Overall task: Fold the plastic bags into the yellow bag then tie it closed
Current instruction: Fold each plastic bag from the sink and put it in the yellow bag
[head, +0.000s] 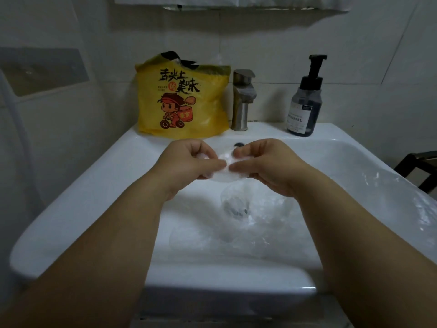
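yellow bag (182, 100) upright on back ledge of sink (94, 185), left of faucet (241, 100) and just beside it. top crumpled, black strip and a bit of clear film showing there. printed front facing camera: black characters, cartoon figure on wheels with a red box.

clear bag (224, 172) held up over the basin, in front of yellow bag, apart from it. small, whitish, bunched into a flat wad. pinched from both sides: left hand (189, 162) gripping left edge, thumb on top, fingers curled under; right hand (267, 164) gripping right edge the same way. thumb tips nearly meeting over the wad. bare forearms reaching in from bottom of view.

loose bags (255, 223) lying in basin below the hands, crumpled, see-through, drain (236, 208) visible through them. how many, cannot tell. more plastic (390, 195) draped over right rim of sink.

soap bottle (305, 102) on ledge right of faucet, dark, black pump, white label. overflow hole (239, 144) in back wall of basin, just above the hands. dark frame (418, 166) past right edge of sink. white tiled wall (71, 31) behind.
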Demonstrator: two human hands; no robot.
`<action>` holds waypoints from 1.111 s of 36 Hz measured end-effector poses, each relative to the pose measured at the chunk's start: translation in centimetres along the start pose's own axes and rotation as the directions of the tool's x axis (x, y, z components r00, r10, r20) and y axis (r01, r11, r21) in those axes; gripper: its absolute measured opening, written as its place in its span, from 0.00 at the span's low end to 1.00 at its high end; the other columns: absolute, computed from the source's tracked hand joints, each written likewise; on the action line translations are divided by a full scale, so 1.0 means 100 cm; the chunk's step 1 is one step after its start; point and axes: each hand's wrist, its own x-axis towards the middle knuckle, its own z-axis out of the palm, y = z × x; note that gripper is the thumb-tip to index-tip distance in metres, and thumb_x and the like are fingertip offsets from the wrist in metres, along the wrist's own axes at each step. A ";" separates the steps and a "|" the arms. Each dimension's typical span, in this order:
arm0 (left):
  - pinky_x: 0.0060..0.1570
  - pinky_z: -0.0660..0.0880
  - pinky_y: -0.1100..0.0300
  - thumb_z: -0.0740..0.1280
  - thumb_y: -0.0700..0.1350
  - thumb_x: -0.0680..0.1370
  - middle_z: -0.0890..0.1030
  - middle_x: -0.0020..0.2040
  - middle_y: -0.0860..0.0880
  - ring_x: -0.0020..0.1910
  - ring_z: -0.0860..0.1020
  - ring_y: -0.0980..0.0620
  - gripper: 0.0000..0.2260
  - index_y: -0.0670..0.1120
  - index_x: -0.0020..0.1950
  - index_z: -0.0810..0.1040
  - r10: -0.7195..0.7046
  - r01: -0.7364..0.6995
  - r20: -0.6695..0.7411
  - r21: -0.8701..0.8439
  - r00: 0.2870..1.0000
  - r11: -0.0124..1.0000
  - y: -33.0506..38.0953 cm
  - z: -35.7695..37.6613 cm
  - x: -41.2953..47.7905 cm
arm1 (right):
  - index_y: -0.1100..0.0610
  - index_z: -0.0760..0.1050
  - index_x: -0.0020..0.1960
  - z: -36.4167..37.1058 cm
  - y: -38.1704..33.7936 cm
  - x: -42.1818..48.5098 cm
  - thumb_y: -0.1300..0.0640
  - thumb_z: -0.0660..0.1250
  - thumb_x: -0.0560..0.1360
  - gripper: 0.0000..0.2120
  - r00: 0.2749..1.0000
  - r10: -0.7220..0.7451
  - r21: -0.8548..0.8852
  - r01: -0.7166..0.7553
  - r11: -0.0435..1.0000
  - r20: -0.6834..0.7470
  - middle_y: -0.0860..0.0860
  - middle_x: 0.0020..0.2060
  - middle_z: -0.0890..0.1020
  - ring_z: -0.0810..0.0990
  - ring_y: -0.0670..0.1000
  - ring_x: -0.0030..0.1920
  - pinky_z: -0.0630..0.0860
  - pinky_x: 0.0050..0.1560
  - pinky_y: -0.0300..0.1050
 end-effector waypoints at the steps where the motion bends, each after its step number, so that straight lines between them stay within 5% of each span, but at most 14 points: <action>1: 0.38 0.78 0.63 0.77 0.38 0.69 0.78 0.39 0.48 0.36 0.77 0.51 0.08 0.46 0.37 0.79 0.016 -0.015 -0.011 0.029 1.000 0.999 -0.001 0.000 0.000 | 0.63 0.78 0.52 0.000 0.001 0.001 0.72 0.73 0.67 0.15 1.000 -0.010 -0.066 0.009 0.998 -0.006 0.56 0.48 0.81 0.83 0.52 0.45 0.81 0.46 0.40; 5: 0.38 0.75 0.66 0.76 0.36 0.68 0.80 0.45 0.45 0.38 0.76 0.51 0.11 0.51 0.40 0.80 0.059 -0.057 -0.022 0.107 0.998 0.993 -0.001 -0.001 -0.001 | 0.57 0.76 0.62 0.002 0.004 0.003 0.69 0.74 0.67 0.25 0.997 -0.061 -0.308 0.046 0.950 -0.040 0.50 0.55 0.77 0.80 0.53 0.51 0.80 0.49 0.41; 10: 0.49 0.79 0.54 0.77 0.38 0.68 0.82 0.52 0.39 0.48 0.81 0.39 0.11 0.53 0.41 0.81 0.099 -0.089 -0.052 0.156 0.994 0.984 -0.002 0.000 -0.001 | 0.56 0.73 0.66 0.000 0.007 0.003 0.69 0.71 0.71 0.25 0.989 -0.140 -0.371 0.112 0.922 -0.048 0.49 0.51 0.76 0.79 0.45 0.43 0.76 0.33 0.30; 13: 0.44 0.78 0.60 0.76 0.38 0.69 0.82 0.55 0.45 0.40 0.79 0.45 0.11 0.53 0.42 0.81 0.149 -0.135 -0.066 0.181 0.987 0.974 -0.003 0.000 -0.001 | 0.55 0.74 0.66 -0.001 0.009 0.004 0.65 0.70 0.74 0.21 0.974 -0.222 -0.467 0.175 0.867 -0.048 0.48 0.50 0.77 0.79 0.43 0.42 0.75 0.34 0.29; 17: 0.34 0.71 0.67 0.74 0.40 0.72 0.82 0.45 0.42 0.30 0.71 0.58 0.08 0.51 0.45 0.81 0.228 -0.201 -0.095 0.233 0.969 0.951 -0.006 -0.001 0.001 | 0.55 0.76 0.63 -0.002 0.010 0.005 0.57 0.66 0.78 0.14 0.941 -0.338 -0.594 0.255 0.763 -0.030 0.47 0.47 0.79 0.74 0.42 0.39 0.72 0.41 0.33; 21: 0.28 0.65 0.73 0.71 0.44 0.76 0.75 0.36 0.53 0.29 0.69 0.60 0.03 0.49 0.49 0.81 0.271 -0.235 -0.099 0.275 0.957 0.932 -0.008 -0.002 0.004 | 0.56 0.77 0.59 -0.003 0.008 0.003 0.52 0.61 0.80 0.12 0.938 -0.347 -0.631 0.263 0.730 -0.012 0.44 0.39 0.76 0.74 0.44 0.37 0.73 0.41 0.40; 24: 0.28 0.65 0.73 0.68 0.48 0.78 0.73 0.37 0.53 0.32 0.69 0.56 0.02 0.51 0.48 0.77 0.211 -0.189 -0.057 0.269 0.976 0.945 -0.008 -0.003 0.005 | 0.55 0.77 0.55 -0.005 0.004 0.000 0.50 0.59 0.81 0.11 0.958 -0.287 -0.569 0.228 0.790 -0.014 0.46 0.41 0.77 0.77 0.45 0.39 0.73 0.37 0.34; 28: 0.48 0.78 0.61 0.65 0.44 0.80 0.80 0.42 0.48 0.43 0.80 0.53 0.03 0.48 0.46 0.76 0.110 -0.110 0.031 -0.019 0.993 0.994 -0.003 -0.004 0.005 | 0.58 0.76 0.50 -0.004 -0.002 -0.002 0.54 0.60 0.81 0.09 0.980 -0.199 -0.311 0.185 0.932 -0.013 0.50 0.38 0.78 0.75 0.44 0.35 0.75 0.34 0.31; 32: 0.38 0.78 0.66 0.64 0.42 0.80 0.82 0.35 0.52 0.36 0.81 0.58 0.05 0.46 0.45 0.76 0.101 -0.096 0.055 -0.091 0.993 0.991 -0.002 -0.006 0.003 | 0.61 0.78 0.48 -0.005 -0.004 -0.004 0.57 0.63 0.80 0.09 0.988 -0.155 -0.166 0.149 0.975 -0.023 0.52 0.35 0.79 0.74 0.45 0.31 0.75 0.35 0.37; 40: 0.34 0.77 0.65 0.65 0.45 0.79 0.82 0.33 0.51 0.32 0.80 0.57 0.07 0.44 0.44 0.77 0.042 -0.031 0.114 -0.101 0.993 0.994 0.000 -0.011 0.001 | 0.62 0.78 0.51 -0.009 -0.005 -0.004 0.59 0.64 0.78 0.07 0.998 -0.047 -0.026 0.048 0.999 0.039 0.53 0.34 0.78 0.73 0.45 0.31 0.74 0.35 0.36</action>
